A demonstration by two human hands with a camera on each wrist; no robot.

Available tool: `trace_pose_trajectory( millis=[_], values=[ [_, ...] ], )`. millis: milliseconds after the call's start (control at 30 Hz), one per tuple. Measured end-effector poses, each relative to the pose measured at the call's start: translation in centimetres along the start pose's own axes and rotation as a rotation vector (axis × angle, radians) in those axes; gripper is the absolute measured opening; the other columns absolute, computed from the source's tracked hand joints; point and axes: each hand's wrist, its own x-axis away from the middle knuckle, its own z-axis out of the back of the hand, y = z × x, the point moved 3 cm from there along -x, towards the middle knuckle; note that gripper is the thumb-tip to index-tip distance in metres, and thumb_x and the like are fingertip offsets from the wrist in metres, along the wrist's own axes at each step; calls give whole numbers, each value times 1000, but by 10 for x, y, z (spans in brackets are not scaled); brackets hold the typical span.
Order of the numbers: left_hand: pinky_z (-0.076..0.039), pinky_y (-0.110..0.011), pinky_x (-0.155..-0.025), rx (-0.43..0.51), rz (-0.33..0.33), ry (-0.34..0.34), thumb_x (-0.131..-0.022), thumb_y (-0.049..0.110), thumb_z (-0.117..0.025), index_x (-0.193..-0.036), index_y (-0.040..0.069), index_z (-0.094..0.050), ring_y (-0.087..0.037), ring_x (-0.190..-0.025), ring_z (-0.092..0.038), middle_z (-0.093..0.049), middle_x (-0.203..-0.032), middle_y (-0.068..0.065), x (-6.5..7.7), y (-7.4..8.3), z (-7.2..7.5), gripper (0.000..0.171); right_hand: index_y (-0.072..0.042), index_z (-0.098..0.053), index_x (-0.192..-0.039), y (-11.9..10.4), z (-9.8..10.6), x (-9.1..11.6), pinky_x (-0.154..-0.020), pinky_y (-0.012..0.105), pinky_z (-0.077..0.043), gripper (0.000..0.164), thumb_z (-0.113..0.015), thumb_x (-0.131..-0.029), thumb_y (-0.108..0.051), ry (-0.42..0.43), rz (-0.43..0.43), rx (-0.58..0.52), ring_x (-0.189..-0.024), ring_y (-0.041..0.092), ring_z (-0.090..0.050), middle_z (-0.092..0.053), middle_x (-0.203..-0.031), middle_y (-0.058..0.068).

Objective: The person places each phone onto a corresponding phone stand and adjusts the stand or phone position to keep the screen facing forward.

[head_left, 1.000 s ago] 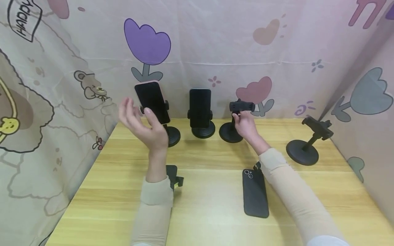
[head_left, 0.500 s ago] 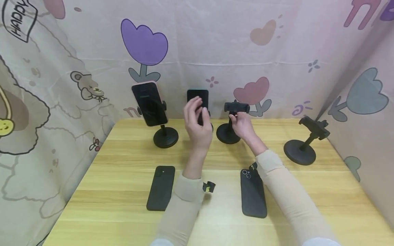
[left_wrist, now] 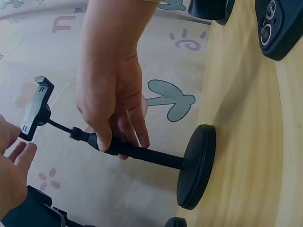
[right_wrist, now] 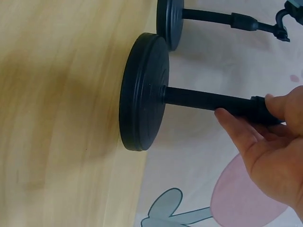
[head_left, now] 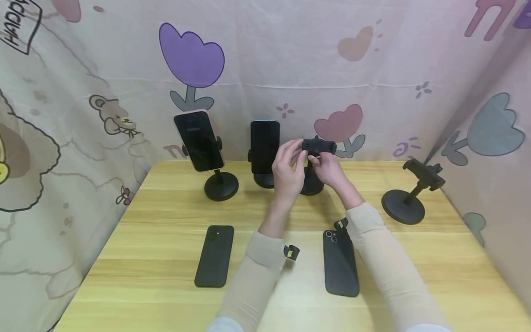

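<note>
My right hand (head_left: pixel 329 170) grips the upright stem of a black phone stand (right_wrist: pixel 199 99), thumb on one side and fingers round the other, as the left wrist view shows. At the top of this stand is a bare phone clamp (head_left: pixel 319 146). My left hand (head_left: pixel 288 173) has its thumb and fingertips at the clamp's left end, lightly pinching it. The stand's round base (left_wrist: pixel 196 165) rests on the table. Left of it, a second stand holds an upright dark phone (head_left: pixel 265 146), and a third holds a tilted phone with a pink edge (head_left: pixel 199 140).
Another stand with a bare clamp (head_left: pixel 425 173) is at the right of the wooden table (head_left: pixel 157 258). Two dark phones lie face down nearer the front, a left phone (head_left: pixel 214 256) and a right phone (head_left: pixel 341 265). A printed cloth (head_left: pixel 257 50) hangs close behind.
My left hand has moved right, from before the tilted phone, past the upright phone, to the bare clamp's left end. My right hand has kept hold of the stem.
</note>
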Motion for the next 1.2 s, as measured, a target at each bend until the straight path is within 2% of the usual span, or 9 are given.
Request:
trace_pose_trajectory(
  millis=[167, 300, 433, 533, 633, 733, 967, 1100, 1200],
  values=[
    [-56, -26, -97, 26, 8, 4, -99, -1, -67, -124, -7, -69, -28, -115, -69, -64, -125, -22, -6, -3, -1, 26, 4, -54, -144, -2, 0, -2, -102, 57, -52, 38, -53, -108, -8, -9, -13, 2, -121, 45, -63, -64, -132, 30],
    [-57, -27, -96, 51, 42, 0, -98, -1, -69, -123, -6, -71, -28, -114, -71, -66, -123, -21, -7, -5, 2, 26, 5, -56, -142, -5, 1, -3, -102, 56, -52, 37, -54, -107, -8, -13, -28, -17, -122, 44, -63, -65, -131, 30],
    [-58, -30, -95, 64, 83, 15, -95, -5, -71, -121, -6, -71, -29, -112, -72, -67, -122, -21, -10, -4, 8, 26, 6, -56, -143, -10, 6, 1, -105, 55, -52, 41, -57, -106, -12, -69, -60, -39, -126, 45, -62, -61, -138, 29],
    [-58, -33, -95, 69, 100, 4, -94, -10, -70, -120, -10, -70, -34, -112, -71, -66, -121, -25, -10, 1, 10, 26, 3, -52, -148, -10, 11, 11, -108, 56, -49, 47, -59, -105, -15, -101, -82, -37, -131, 45, -58, -55, -147, 27],
    [-59, -39, -96, 79, 98, -13, -93, -14, -68, -119, -16, -68, -41, -111, -70, -65, -120, -31, -11, 11, 11, 26, 0, -47, -153, -10, 20, 24, -109, 58, -48, 53, -60, -104, -15, -113, -63, -45, -135, 45, -54, -50, -153, 25],
    [-59, -42, -96, 78, 93, -18, -93, -15, -67, -118, -18, -67, -43, -109, -70, -64, -119, -33, -11, 15, 11, 25, 2, -45, -152, -12, 31, 37, -108, 60, -48, 54, -61, -104, -14, -152, -15, -31, -134, 46, -54, -49, -153, 26],
    [-59, -29, -94, 75, 89, -24, -94, -9, -70, -118, -11, -71, -35, -109, -72, -67, -119, -26, -12, -2, 10, 24, 6, -50, -148, -16, 49, 76, -106, 60, -49, 52, -65, -102, -15, -381, 83, 116, -128, 46, -59, -53, -150, 26],
    [-58, -27, -94, 87, 90, -23, -95, -5, -71, -118, -8, -72, -30, -109, -72, -68, -118, -22, -12, -6, 10, 23, 8, -52, -145, -9, 47, 103, -106, 59, -49, 52, -67, -101, -16, -543, 120, 195, -125, 44, -61, -57, -145, 26],
    [-59, -27, -93, 86, 98, -31, -95, -4, -71, -118, -7, -72, -28, -109, -72, -69, -118, -21, -10, -6, 10, 23, 8, -55, -142, -1, 43, 122, -104, 57, -51, 55, -73, -98, -19, -651, 98, 234, -123, 43, -62, -60, -141, 25]
  ],
)
